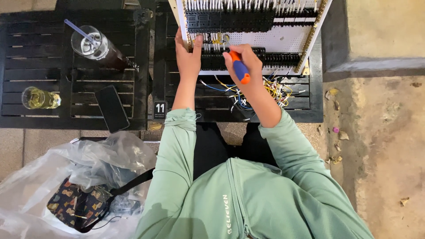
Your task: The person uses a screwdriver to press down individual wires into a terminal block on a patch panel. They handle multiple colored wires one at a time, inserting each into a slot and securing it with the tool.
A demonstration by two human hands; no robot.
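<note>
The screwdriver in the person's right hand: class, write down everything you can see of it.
The screwdriver has a stubby handle, blue along the body with orange at the butt end and near the front, plastic or rubber by its look. The right hand wraps around it in a closed grip, butt end pointing back toward the person, front end aimed at a black terminal row on the white wiring panel. Its shaft and tip are hidden by the fingers. Nothing but the hand visibly touches it.

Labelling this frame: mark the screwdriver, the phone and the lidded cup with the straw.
screwdriver (239,69), head view, on the blue part of the handle in the right hand.
phone (112,108), head view, middle of its dark screen.
lidded cup (90,44), head view, on the clear lid beside the straw.
</note>
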